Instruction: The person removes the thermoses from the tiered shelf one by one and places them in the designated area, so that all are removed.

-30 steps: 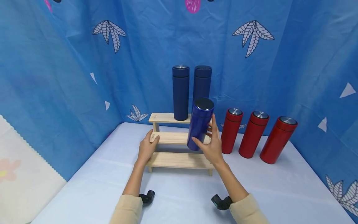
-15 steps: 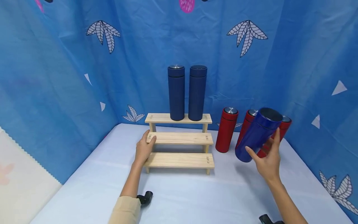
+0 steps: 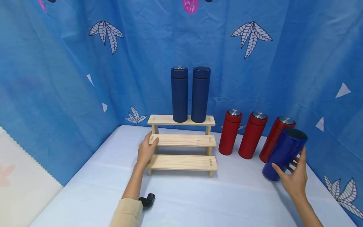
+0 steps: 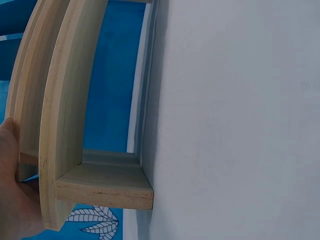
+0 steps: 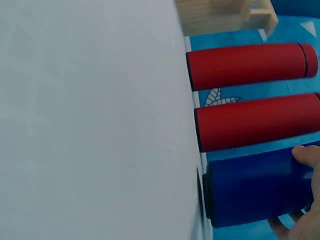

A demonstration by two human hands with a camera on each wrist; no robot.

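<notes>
My right hand [image 3: 295, 179] grips a glossy blue thermos [image 3: 284, 154] around its body, its base close over the table at the right. In the right wrist view, the thumb lies along the thermos [image 5: 257, 185] and its base is near the white cloth. My left hand [image 3: 146, 150] holds the left end of the middle step of a three-step wooden rack [image 3: 184, 140]. Thumb on top, it pinches the board's end; in the left wrist view, the hand [image 4: 17, 195] is partly cut off by the frame edge.
Two matte navy thermoses [image 3: 179, 94] stand on the rack's top step. Three red thermoses [image 3: 230, 132] stand in a row right of the rack, the rightmost partly behind the blue one. A blue patterned curtain [image 3: 158, 41] hangs behind the white-covered table [image 3: 198, 198].
My right hand has carried the blue thermos from in front of the rack to the right, past the red thermoses, and lowered it. The left hand has stayed on the rack.
</notes>
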